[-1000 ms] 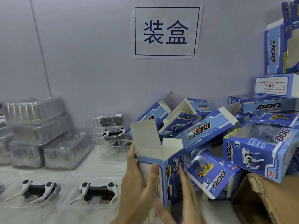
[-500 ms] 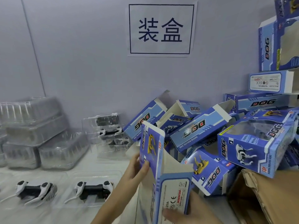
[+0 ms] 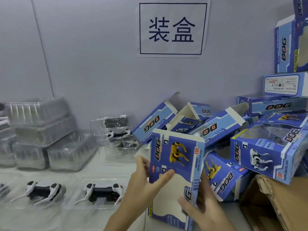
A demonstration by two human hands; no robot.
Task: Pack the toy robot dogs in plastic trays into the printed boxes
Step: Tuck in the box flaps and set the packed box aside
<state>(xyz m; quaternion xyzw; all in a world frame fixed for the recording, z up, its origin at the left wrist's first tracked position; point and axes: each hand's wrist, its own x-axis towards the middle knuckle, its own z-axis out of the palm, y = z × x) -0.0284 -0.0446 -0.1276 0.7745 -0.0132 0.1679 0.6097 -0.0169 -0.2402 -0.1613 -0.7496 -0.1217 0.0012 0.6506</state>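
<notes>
I hold a blue printed DOG box (image 3: 178,157) upright in front of me, its face with the yellow dog picture and clear window toward me. My left hand (image 3: 146,184) grips its left edge, thumb across the window. My right hand (image 3: 201,207) holds the lower right corner. Two black-and-white toy robot dogs lie in clear plastic trays on the table at the left, one (image 3: 103,192) beside my left wrist and one (image 3: 45,190) farther left. More trayed dogs (image 3: 118,132) are stacked by the wall.
A heap of blue DOG boxes (image 3: 221,127), some with open flaps, fills the right side up to the wall. Stacks of empty clear trays (image 3: 41,135) stand at the far left. A brown cardboard carton (image 3: 275,205) sits at the lower right. A paper sign (image 3: 171,29) hangs on the wall.
The box has been turned in my hands: its open end and flaps faced me, then a side panel, and now the windowed front. Both hands shifted their hold.
</notes>
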